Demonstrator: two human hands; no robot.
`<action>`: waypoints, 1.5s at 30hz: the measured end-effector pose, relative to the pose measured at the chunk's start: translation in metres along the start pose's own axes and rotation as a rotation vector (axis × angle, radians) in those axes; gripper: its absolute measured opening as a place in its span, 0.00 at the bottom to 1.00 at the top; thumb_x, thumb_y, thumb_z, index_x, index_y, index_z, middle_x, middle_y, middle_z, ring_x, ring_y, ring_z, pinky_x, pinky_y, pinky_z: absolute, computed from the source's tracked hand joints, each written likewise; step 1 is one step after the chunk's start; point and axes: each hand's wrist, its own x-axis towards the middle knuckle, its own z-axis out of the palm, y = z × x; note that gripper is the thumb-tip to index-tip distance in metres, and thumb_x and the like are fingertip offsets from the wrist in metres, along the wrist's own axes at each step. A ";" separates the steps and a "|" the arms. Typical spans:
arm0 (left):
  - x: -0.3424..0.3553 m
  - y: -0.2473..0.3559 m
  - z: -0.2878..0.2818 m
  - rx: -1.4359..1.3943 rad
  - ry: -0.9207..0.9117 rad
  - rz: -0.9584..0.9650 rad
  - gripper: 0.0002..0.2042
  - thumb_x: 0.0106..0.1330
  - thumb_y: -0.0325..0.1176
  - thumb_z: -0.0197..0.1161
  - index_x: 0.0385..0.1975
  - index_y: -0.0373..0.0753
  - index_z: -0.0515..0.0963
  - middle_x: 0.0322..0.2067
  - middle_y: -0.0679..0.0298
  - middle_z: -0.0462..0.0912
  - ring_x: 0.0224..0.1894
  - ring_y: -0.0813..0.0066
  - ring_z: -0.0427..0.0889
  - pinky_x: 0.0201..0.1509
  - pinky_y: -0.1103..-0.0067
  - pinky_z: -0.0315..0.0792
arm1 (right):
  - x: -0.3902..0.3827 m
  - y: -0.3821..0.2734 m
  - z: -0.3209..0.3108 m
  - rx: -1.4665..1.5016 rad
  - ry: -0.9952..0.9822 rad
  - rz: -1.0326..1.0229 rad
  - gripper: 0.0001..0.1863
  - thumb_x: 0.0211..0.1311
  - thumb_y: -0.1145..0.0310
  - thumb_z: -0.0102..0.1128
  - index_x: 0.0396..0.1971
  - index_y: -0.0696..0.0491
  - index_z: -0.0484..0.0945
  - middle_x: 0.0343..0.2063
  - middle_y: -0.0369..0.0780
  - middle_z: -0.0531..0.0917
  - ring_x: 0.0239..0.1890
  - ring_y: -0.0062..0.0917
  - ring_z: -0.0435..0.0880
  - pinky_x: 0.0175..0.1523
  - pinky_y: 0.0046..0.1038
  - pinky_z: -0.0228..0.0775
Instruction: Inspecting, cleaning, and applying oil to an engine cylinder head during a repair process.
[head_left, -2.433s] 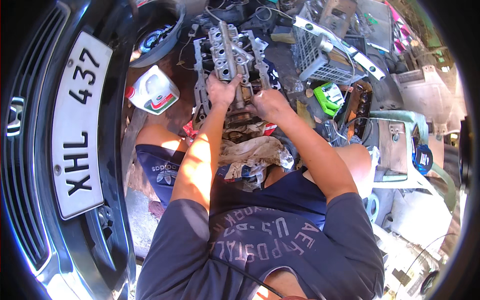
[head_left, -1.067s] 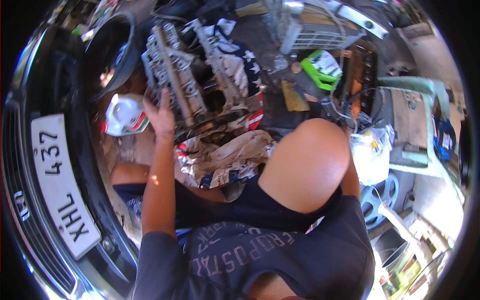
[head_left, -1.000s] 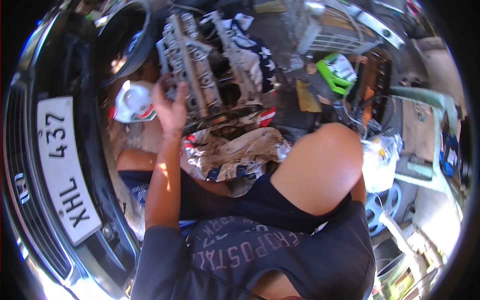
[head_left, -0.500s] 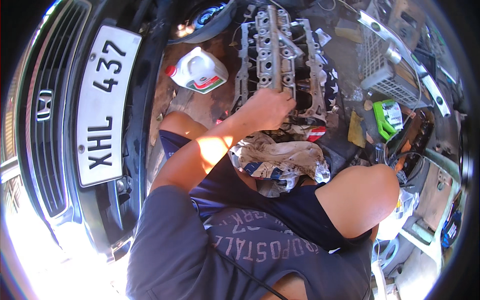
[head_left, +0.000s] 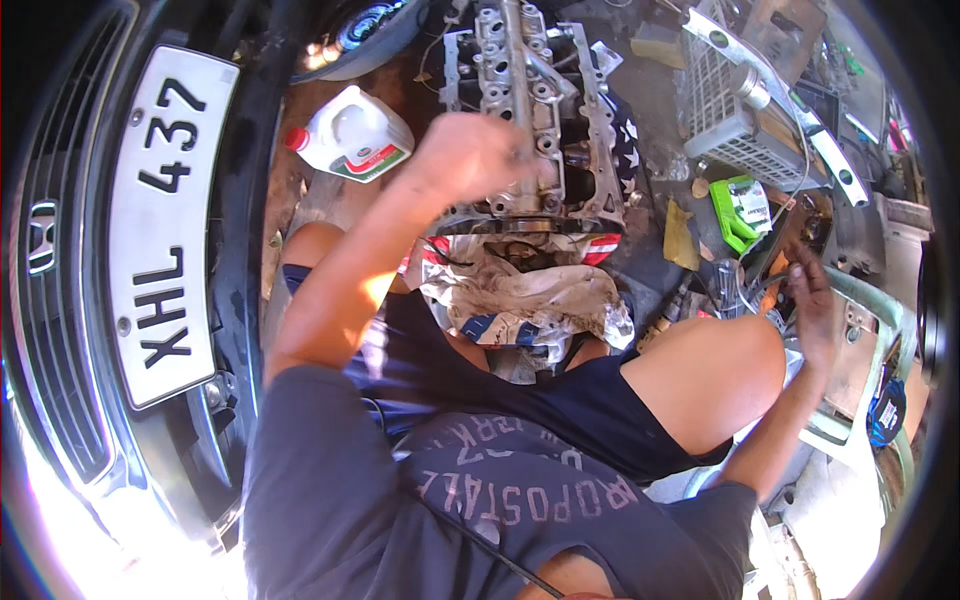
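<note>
My left hand (head_left: 465, 155), blurred and closed, is above the lower left of a bare metal engine assembly (head_left: 540, 90); I cannot make out what its fingers hold. A metal tube (head_left: 515, 45) runs lengthwise along the assembly's top. Stained rags and wrappers (head_left: 520, 290) lie below it, between my bent legs. My right hand (head_left: 815, 300) is out to the right beside my knee (head_left: 720, 370), fingers loosely apart, near cables and a dark oblong part (head_left: 800, 220). A white jug with a red cap (head_left: 345, 135) stands left of the engine.
A car front (head_left: 75, 250) fills the left side. A basin (head_left: 355, 45) sits behind the jug. At right are a grey crate (head_left: 720, 120) with a metal bar (head_left: 840, 165) across it, a green container (head_left: 735, 215), a yellowish scrap (head_left: 678, 235) and a pale green chair (head_left: 860, 420).
My left hand, earlier on the engine, has risen and moved up-left since half a second ago. My right hand, earlier hidden behind my knee, now shows above it at the right.
</note>
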 end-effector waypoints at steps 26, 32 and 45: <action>-0.113 -0.395 0.142 -0.488 0.660 -0.875 0.27 0.57 0.47 0.57 0.50 0.31 0.72 0.41 0.46 0.80 0.40 0.53 0.79 0.39 0.70 0.74 | 0.045 -0.115 0.265 -1.022 -0.696 -0.725 0.07 0.57 0.69 0.55 0.33 0.56 0.73 0.28 0.45 0.80 0.31 0.41 0.82 0.35 0.39 0.75; -0.134 -0.384 0.125 -1.063 0.627 -0.798 0.26 0.58 0.47 0.55 0.49 0.31 0.72 0.40 0.47 0.80 0.36 0.56 0.79 0.34 0.72 0.73 | 0.046 -0.121 0.266 -1.027 -0.737 -0.873 0.08 0.52 0.77 0.51 0.34 0.56 0.74 0.29 0.45 0.78 0.35 0.39 0.82 0.38 0.36 0.75; -0.134 -0.274 0.075 -1.868 0.589 -0.644 0.24 0.57 0.45 0.48 0.47 0.34 0.74 0.37 0.50 0.80 0.24 0.71 0.73 0.18 0.84 0.61 | 0.055 -0.139 0.271 -1.224 -0.834 -0.561 0.13 0.58 0.62 0.58 0.32 0.57 0.74 0.27 0.46 0.81 0.32 0.42 0.82 0.35 0.38 0.75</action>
